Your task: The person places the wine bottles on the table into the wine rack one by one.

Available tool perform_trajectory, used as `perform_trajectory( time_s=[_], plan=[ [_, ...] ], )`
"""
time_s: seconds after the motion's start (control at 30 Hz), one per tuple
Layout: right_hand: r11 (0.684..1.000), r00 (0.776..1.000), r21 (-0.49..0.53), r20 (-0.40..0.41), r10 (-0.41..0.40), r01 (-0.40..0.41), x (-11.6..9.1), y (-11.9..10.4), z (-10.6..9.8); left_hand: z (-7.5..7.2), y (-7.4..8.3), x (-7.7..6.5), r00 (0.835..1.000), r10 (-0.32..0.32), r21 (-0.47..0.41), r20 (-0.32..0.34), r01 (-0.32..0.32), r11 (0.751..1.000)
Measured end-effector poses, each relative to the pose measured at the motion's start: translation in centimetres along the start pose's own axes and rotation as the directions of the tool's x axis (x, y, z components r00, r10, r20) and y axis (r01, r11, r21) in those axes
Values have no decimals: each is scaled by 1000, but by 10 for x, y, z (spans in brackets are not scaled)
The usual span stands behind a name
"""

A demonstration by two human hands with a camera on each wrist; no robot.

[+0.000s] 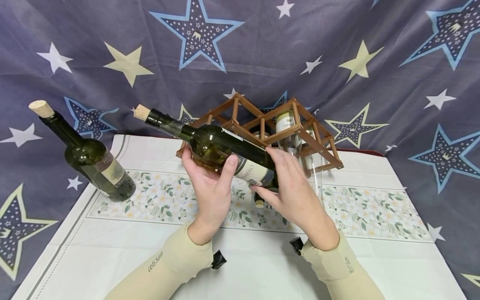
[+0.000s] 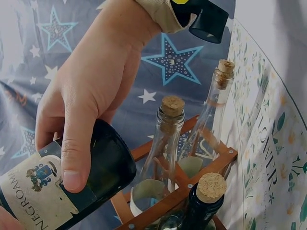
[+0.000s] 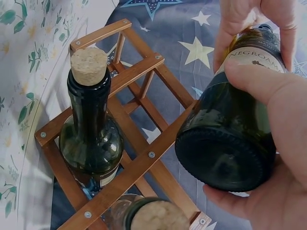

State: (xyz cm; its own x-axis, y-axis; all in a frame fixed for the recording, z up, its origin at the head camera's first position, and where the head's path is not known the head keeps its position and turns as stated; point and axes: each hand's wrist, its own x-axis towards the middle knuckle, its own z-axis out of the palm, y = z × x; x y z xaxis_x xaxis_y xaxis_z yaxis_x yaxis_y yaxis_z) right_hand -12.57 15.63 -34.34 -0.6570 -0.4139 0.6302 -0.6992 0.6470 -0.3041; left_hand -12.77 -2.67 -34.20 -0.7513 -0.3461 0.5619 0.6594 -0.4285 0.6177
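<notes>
A dark green wine bottle (image 1: 213,143) with a cork stopper and a cream "Negroamaro" label is held tilted above the table, its neck to the upper left. My left hand (image 1: 208,187) cups the bottle from below near the shoulder, thumb over its near side. Around the base end, my right hand (image 1: 296,191) grips with thumb and fingers; the right wrist view shows the bottle's dark bottom (image 3: 225,160). Behind and below lies a wooden wine rack (image 1: 275,135), partly hidden by bottle and hands. Another corked green bottle (image 3: 91,120) lies in one of its slots.
A second corked green wine bottle (image 1: 88,160) stands upright at the table's left. Two corked clear glass bottles, one nearer (image 2: 163,139) and one farther (image 2: 218,103), sit in the rack. A floral runner (image 1: 375,212) crosses the white tablecloth (image 1: 258,266); a star-patterned curtain (image 1: 262,46) hangs behind.
</notes>
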Motion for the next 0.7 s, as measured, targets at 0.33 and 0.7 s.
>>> perform_trajectory(
  time_s=[0.33, 0.7],
  plan=[
    [1000, 999, 6, -41, -24, 24, -2, 3, -1, -1, 3, 0, 998, -31, 5, 51, 31, 1000],
    [999, 997, -19, -65, -44, 43, -2, 9, -8, -5, 2, 3, 994, -29, 53, 108, 23, 998]
  ],
)
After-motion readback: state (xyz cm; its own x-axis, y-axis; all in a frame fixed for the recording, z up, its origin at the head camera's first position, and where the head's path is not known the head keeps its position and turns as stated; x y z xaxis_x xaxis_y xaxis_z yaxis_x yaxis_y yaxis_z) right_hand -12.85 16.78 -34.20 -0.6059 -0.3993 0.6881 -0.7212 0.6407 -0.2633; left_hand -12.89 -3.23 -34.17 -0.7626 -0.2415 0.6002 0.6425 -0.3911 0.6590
